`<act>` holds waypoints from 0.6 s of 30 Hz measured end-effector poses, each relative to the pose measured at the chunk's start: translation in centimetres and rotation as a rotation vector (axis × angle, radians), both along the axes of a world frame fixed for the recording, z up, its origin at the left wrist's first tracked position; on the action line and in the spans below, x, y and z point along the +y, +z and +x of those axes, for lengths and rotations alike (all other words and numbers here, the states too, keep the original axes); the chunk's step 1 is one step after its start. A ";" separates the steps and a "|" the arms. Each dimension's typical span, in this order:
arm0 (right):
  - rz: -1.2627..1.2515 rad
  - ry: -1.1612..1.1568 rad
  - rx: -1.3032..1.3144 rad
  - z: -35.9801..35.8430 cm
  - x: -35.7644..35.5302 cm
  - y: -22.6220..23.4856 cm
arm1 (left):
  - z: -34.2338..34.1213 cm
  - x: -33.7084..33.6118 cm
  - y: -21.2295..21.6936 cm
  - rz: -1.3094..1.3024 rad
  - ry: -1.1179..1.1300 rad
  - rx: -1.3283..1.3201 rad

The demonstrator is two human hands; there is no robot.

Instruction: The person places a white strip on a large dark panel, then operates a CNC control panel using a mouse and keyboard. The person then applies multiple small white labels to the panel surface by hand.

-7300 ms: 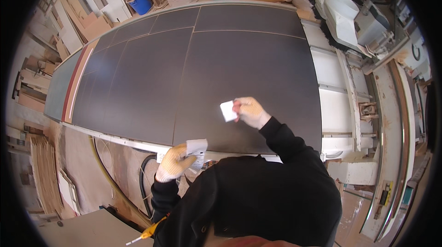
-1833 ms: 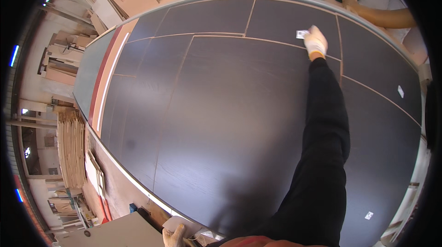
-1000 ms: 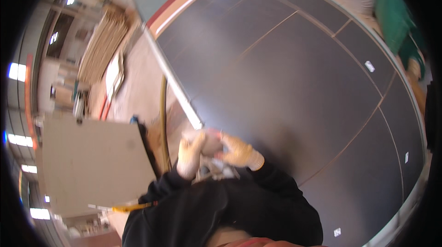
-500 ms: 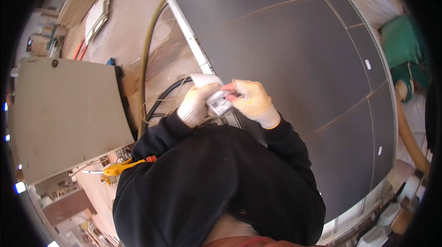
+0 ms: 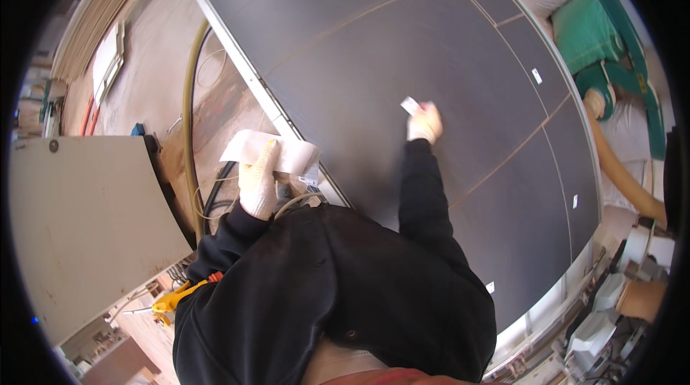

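My left hand (image 5: 259, 182), in a pale knit glove, is closed around a curled strip of white labels (image 5: 291, 155) beside the board's left edge. Out over the dark grey board (image 5: 345, 76) reaches my right hand (image 5: 425, 123), gloved with bare fingertips. Its fingers pinch a small white label (image 5: 410, 105) with faint dark print. Whether that label touches the board I cannot tell. Other small white labels lie on the board: one at the far right (image 5: 537, 76), one at the right edge (image 5: 575, 201) and one near my right sleeve (image 5: 490, 288).
Cut lines divide the board into panels. A beige metal cabinet (image 5: 93, 205) stands at the left, with a yellow-green hose (image 5: 190, 112) and black cable on the floor beside it. A yellow air gun (image 5: 172, 299) hangs near my left elbow. Green machinery (image 5: 611, 83) and sacks lie beyond the right edge.
Both hands were together at the label strip. My right hand has moved away over the board with one label, while my left has shifted left with the strip, which now shows more of its length.
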State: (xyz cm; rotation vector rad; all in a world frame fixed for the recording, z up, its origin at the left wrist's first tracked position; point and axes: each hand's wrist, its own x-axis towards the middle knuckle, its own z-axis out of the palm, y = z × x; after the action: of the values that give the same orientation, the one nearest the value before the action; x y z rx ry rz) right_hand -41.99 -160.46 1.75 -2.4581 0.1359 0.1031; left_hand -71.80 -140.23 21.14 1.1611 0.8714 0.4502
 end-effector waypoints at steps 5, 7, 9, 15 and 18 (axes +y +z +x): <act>-0.456 0.093 -0.161 -0.5 -4.2 -6.8 | -2.1 0.2 0.4 -0.104 -0.169 0.088; -0.529 0.640 -0.205 -2.6 -3.3 -7.3 | -3.0 0.6 -0.1 -0.090 -0.394 -0.026; -0.662 0.743 -0.158 -3.5 -2.7 -6.6 | -3.8 0.9 -0.9 0.118 -0.461 0.203; -0.769 0.670 -0.038 -4.9 4.6 -2.4 | -7.9 4.1 -1.9 0.403 -0.521 0.142; 0.554 0.867 0.700 -12.6 13.9 0.5 | -9.6 7.5 -1.3 0.181 -0.366 0.103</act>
State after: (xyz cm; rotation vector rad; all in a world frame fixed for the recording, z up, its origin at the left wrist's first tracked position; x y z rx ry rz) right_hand -54.62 -146.58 2.24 -1.6744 -0.5876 1.1927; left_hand -81.38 -132.75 19.80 1.4869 0.6946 0.1723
